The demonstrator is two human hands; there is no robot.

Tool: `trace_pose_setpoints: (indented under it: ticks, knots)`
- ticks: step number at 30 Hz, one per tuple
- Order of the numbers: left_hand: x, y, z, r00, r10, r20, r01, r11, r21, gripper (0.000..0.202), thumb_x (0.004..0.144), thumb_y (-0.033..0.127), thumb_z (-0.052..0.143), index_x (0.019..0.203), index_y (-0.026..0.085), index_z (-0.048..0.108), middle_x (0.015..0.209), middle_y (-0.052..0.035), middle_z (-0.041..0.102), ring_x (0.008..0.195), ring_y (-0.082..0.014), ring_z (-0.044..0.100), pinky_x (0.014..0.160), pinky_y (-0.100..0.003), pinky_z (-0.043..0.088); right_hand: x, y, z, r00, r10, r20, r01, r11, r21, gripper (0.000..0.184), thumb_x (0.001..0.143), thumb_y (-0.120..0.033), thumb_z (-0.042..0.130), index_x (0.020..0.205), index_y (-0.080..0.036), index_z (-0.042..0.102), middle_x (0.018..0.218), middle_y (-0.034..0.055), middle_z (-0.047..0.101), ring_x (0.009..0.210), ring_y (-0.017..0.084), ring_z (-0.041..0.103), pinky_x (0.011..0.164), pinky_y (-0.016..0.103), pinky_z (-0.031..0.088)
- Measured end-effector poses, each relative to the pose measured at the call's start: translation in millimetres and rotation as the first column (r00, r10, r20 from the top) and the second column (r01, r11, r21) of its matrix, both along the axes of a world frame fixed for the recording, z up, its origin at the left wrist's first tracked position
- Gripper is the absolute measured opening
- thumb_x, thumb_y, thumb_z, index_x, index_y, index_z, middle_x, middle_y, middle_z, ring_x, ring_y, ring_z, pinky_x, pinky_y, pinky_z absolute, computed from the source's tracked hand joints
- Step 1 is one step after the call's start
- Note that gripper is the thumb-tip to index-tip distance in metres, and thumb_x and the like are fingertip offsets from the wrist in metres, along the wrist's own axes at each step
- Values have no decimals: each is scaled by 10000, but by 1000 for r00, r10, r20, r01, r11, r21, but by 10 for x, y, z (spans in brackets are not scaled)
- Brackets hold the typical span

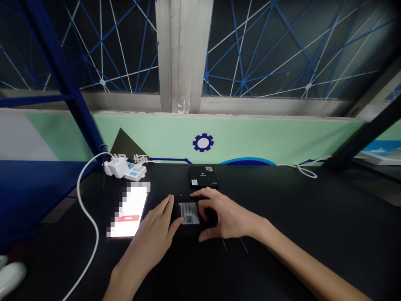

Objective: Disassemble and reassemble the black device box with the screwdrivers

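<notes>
A small flat black box with a white label on top lies on the black table in front of me. My left hand rests against its left side, fingers stretched out flat and thumb touching the box edge. My right hand covers its right side, fingers curled over the top and thumb at the near edge. Both hands hold the box between them. A second black box with small stickers sits just behind.
A lit phone lies left of my left hand. Behind it a white power strip with a charger feeds a white cable looping toward the near edge. Another white cable lies at the back right. Two thin pins lie near my right wrist.
</notes>
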State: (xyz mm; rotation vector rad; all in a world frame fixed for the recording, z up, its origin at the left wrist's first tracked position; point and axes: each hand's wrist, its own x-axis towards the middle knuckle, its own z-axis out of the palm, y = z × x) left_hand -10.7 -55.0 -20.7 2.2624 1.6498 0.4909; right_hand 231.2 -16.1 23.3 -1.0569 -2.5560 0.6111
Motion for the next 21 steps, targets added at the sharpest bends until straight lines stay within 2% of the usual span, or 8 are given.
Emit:
trace_pose_setpoints:
  ticks: [6,9,15,21]
  knots:
    - [-26,-22,83,999,-36,-34,34,998,-49,788,952,654,411,1571,185,278,1600,-122,339,1439,-349,371,1101,-507,416,-2,21,-11,1000,-11,22,11,1000,-9,414,663,-552,848,707,-218,607,1422,71,524,1287,340,513,1006,488,464]
    - [-23,-19,81,999,-16,-45,12,997,-82,813,941,646,440,1575,168,263,1611,-119,311,1455,-343,340,1118,-497,399,-4,24,-18,999,-13,36,13,1000,-7,423,656,-565,847,706,-218,612,1417,72,528,1287,346,511,1005,495,466]
    - [0,-12,48,1000,26,-15,-27,997,-71,816,911,616,525,1565,186,294,1604,-111,331,1431,-346,386,1097,-480,426,-6,27,-25,999,-9,54,9,1000,-1,434,653,-577,847,697,-215,611,1421,67,526,1305,354,495,1029,506,454]
    - [12,5,80,999,34,-9,-35,992,-125,819,899,561,560,1566,172,285,1615,-101,310,1448,-332,360,1124,-476,395,-7,40,-42,999,-18,46,19,1000,-9,441,642,-584,850,695,-213,617,1426,64,533,1323,367,477,1052,522,429]
